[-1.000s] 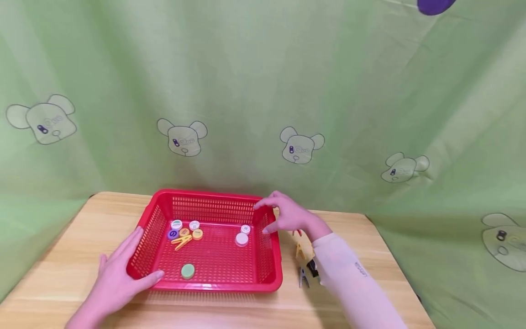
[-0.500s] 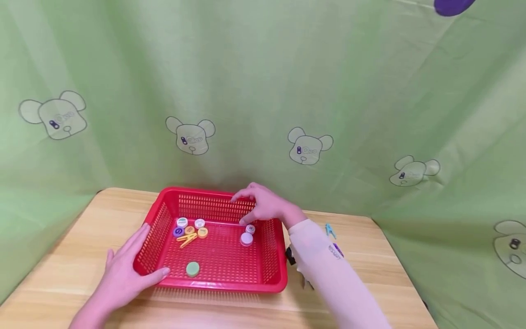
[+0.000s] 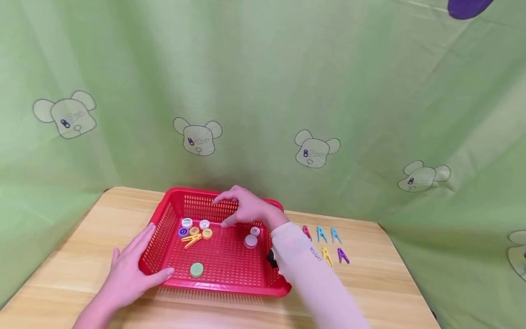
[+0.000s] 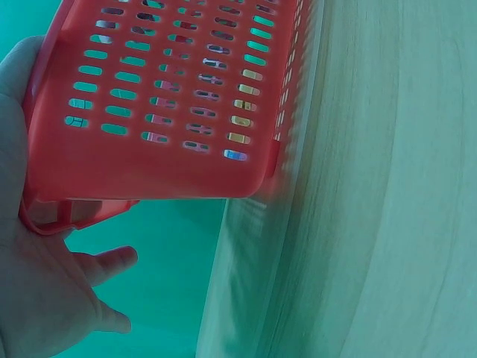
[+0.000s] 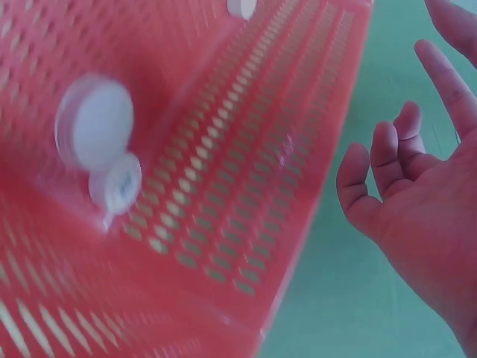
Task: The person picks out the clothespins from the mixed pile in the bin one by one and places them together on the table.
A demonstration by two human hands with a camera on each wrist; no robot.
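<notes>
My left hand (image 3: pixel 129 276) rests at the left front corner of a red plastic basket (image 3: pixel 223 286). Its fingers lie straight along the left side, the thumb over the front rim. Over the back of the basket, my right hand (image 3: pixel 244 208) hovers with bent fingers apart and nothing between them. At the basket's left lie a yellow clothespin (image 3: pixel 191 239) and several bottle caps, among them a purple cap (image 3: pixel 183 232) and an orange cap (image 3: pixel 194 231). A green cap (image 3: pixel 197 270) lies near the front. Two pale caps (image 5: pixel 104 123) touch near the right wall.
Right of the basket, several clothespins lie on the wooden table (image 3: pixel 382 274), including a red clothespin (image 3: pixel 307 232), a blue clothespin (image 3: pixel 321 234) and a purple clothespin (image 3: pixel 343 256). My sleeve (image 3: pixel 316 274) partly hides a black object (image 3: pixel 271 258). A green curtain (image 3: pixel 255 91) hangs behind.
My right hand has moved left from the basket's right rim to over its back middle. The left hand keeps its place at the corner. The head view has shifted slightly.
</notes>
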